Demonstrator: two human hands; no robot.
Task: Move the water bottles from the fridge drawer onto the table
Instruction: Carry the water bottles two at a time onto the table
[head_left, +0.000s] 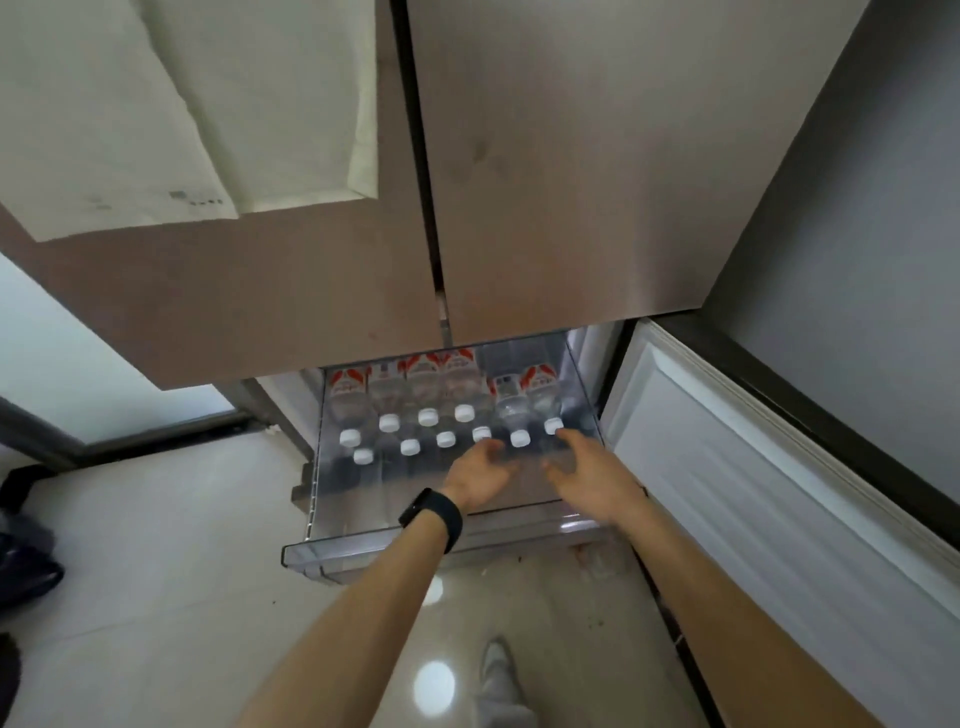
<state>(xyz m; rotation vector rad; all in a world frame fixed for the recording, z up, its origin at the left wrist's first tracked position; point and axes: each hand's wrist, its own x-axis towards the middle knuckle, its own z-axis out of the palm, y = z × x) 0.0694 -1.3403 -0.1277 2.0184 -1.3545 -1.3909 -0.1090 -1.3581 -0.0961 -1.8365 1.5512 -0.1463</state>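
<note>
A clear plastic fridge drawer (332, 558) is pulled out below the closed upper doors. Several water bottles (428, 395) with white caps and red-and-white labels lie packed in it, caps pointing toward me. My left hand (480, 475), with a black band on its wrist, reaches into the drawer with fingers spread near a capped bottle (482, 434). My right hand (584, 470) reaches in beside it, fingers loosely open just below the rightmost bottle's cap (553, 426). Neither hand holds anything.
The lower fridge door (753, 478) stands open on the right, its white inner panel close to my right arm. Brown upper doors (571, 182) overhang the drawer. Pale glossy floor tiles (182, 571) lie below; dark objects (26, 561) sit at the left edge.
</note>
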